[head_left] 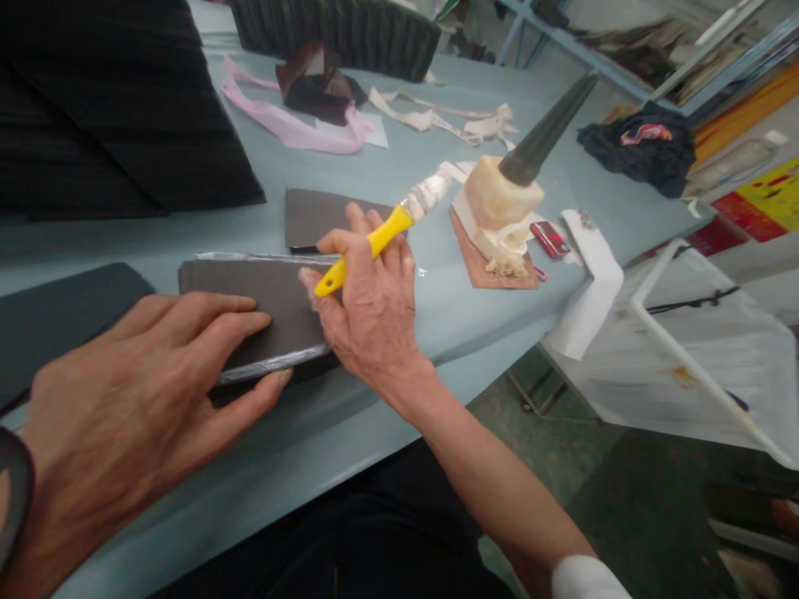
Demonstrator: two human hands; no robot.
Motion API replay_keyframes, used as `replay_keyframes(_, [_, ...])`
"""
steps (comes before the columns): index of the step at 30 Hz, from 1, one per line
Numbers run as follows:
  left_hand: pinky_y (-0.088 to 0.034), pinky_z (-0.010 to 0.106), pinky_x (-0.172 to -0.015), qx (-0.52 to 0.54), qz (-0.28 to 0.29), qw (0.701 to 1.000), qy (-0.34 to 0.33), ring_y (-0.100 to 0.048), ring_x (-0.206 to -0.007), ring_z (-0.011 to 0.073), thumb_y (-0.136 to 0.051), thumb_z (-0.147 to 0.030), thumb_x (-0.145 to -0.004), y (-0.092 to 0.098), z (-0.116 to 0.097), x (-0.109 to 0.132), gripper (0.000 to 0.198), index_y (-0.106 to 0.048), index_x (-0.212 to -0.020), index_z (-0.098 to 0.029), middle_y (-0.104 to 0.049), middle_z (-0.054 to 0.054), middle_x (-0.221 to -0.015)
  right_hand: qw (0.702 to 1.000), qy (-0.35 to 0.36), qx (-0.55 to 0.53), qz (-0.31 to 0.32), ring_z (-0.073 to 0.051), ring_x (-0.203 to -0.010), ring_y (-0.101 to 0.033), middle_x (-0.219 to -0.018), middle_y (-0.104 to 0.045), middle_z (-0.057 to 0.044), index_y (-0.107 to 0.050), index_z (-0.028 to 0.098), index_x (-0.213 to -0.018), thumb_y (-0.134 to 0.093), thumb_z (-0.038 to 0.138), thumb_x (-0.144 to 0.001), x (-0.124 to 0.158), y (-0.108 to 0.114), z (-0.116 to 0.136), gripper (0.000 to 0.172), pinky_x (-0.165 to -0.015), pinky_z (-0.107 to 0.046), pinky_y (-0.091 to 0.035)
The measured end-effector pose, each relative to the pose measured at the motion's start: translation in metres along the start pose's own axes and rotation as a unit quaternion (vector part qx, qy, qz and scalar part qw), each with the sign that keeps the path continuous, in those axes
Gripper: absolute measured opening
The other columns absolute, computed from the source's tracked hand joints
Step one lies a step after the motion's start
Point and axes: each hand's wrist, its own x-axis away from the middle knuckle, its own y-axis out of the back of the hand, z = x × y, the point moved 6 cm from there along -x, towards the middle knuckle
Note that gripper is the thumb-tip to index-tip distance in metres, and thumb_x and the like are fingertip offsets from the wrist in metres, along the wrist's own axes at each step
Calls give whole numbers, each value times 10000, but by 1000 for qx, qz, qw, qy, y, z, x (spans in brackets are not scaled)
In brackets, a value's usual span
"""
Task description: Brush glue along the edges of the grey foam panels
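My left hand (150,383) lies with its fingers stretched over a dark grey panel (275,291), its thumb against the near edge. The panel's long edges carry a shiny, whitish wet-looking strip. Over the panel's right end, my right hand (380,308) is closed on a yellow-handled paintbrush (390,233). Its bristles are coated white and point up and away to the right. Just beyond my right hand lies a second dark panel (325,216), partly covered by it. A larger dark sheet (68,312) rests at the left.
A tall black stack (125,116) stands at the back left. On the right, a whitish-crusted block with a dark cone (549,133) stands on a brown board (468,258), beside a small red box (549,239). A pink strip (275,121) lies behind; a white bin (705,358) is beyond the table edge.
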Motion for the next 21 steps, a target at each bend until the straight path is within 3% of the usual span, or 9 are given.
replay_keyframes(5, [-566, 552, -909, 5, -2, 1000, -3, -674, -1068, 396, -403, -541, -1046, 1, -2, -1, 471, -652, -1258, -203, -715, 158, -1292, 995, -69, 38, -59, -389, -1503, -537, -1465, -667, -213, -577, 205, -1267, -552, 388, -1060, 15, 23, -84, 277, -1242, -683, -407])
replay_keyframes(7, [-562, 554, -915, -1, -7, 1000, -7, -670, -1059, 399, -404, -535, -1043, 2, -3, -2, 474, -652, -1261, -195, -714, 163, -1294, 991, -88, 46, -89, -400, -1463, -564, -1407, -687, -206, -575, 219, -1231, -555, 414, -1052, 16, 38, -102, 265, -1204, -699, -438])
replay_keyframes(9, [-561, 556, -916, -4, -9, 1000, -9, -667, -1052, 404, -398, -540, -1043, 2, -4, -2, 487, -658, -1258, -189, -717, 166, -1290, 992, -76, 35, -95, -398, -1489, -549, -1490, -643, -210, -555, 226, -1239, -544, 409, -1062, 13, 45, -95, 255, -1226, -716, -418])
replay_keyframes(12, [-563, 549, -889, -6, -7, 1000, -13, -664, -1036, 405, -394, -539, -1049, 4, -5, -3, 493, -664, -1250, -180, -723, 166, -1270, 998, -41, -4, -49, -382, -1558, -497, -1586, -584, -202, -524, 215, -1317, -524, 343, -1082, 4, 38, -56, 267, -1288, -705, -371])
replay_keyframes(16, [-558, 546, -853, -2, -7, 1000, -13, -668, -1028, 411, -397, -535, -1050, 6, -7, -3, 491, -666, -1229, -166, -727, 177, -1242, 996, 45, -69, -41, -304, -1428, -645, -1488, -688, -156, -551, 237, -1233, -596, 221, -1048, 1, 34, -14, 192, -1223, -551, -516])
replay_keyframes(19, [-555, 572, -881, 15, 0, 1000, -3, -671, -1054, 427, -400, -550, -1041, 4, -5, -2, 512, -669, -1245, -166, -725, 181, -1264, 990, 44, -88, -103, -243, -1227, -763, -1343, -772, -88, -552, 275, -1147, -611, 204, -1043, 9, 50, -28, 139, -1064, -476, -615])
replay_keyframes(21, [-542, 606, -949, 56, 6, 998, 30, -662, -1113, 447, -451, -585, -1015, 1, 0, 0, 517, -685, -1257, -192, -720, 172, -1305, 988, 0, -85, -129, -234, -1143, -790, -1245, -800, -74, -555, 275, -1099, -644, 226, -1025, 18, 60, -51, 125, -969, -439, -632])
